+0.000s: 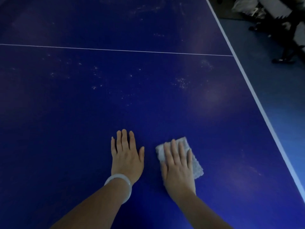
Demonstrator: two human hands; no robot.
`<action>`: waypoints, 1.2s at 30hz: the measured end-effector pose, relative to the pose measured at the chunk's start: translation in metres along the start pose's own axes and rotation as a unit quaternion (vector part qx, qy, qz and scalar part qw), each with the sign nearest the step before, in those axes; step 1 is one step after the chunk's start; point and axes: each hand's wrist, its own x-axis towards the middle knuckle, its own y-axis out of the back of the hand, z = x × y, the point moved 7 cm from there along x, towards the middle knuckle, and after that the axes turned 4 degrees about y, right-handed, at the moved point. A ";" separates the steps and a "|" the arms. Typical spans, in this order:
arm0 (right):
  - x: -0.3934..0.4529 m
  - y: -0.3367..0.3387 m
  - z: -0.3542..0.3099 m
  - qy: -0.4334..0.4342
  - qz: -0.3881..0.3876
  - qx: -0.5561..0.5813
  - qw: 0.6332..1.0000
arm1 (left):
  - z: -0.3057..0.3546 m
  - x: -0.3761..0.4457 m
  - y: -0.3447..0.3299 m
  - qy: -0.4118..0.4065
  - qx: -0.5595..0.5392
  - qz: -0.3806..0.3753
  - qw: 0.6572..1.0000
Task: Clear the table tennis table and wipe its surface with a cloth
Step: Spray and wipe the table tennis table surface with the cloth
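Blue tabletop (148, 96), dusty specks at 12 o'clock, white edge at 3. Right hand (179, 164) flat pressing cloth (197, 171); left hand (126, 156) flat, grip released. Dim room.

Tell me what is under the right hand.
The right hand lies flat on a folded white cloth on the blue table. Cloth edges show around the fingers; its middle and the table beneath are covered.
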 end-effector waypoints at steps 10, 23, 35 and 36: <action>-0.059 0.006 0.121 -0.161 -0.023 0.035 0.986 | 0.001 0.003 0.001 0.005 -0.003 -0.022 1.000; -0.109 0.002 0.156 0.023 -0.040 0.016 0.999 | 0.159 -0.027 -0.011 0.012 -0.049 -0.041 0.998; -0.068 0.016 0.294 -0.303 -0.008 0.054 0.951 | 0.161 -0.031 -0.018 0.041 -0.006 -0.003 0.999; -0.055 0.016 0.273 -0.251 -0.015 0.033 0.967 | 0.161 -0.031 -0.017 0.042 -0.007 -0.001 0.999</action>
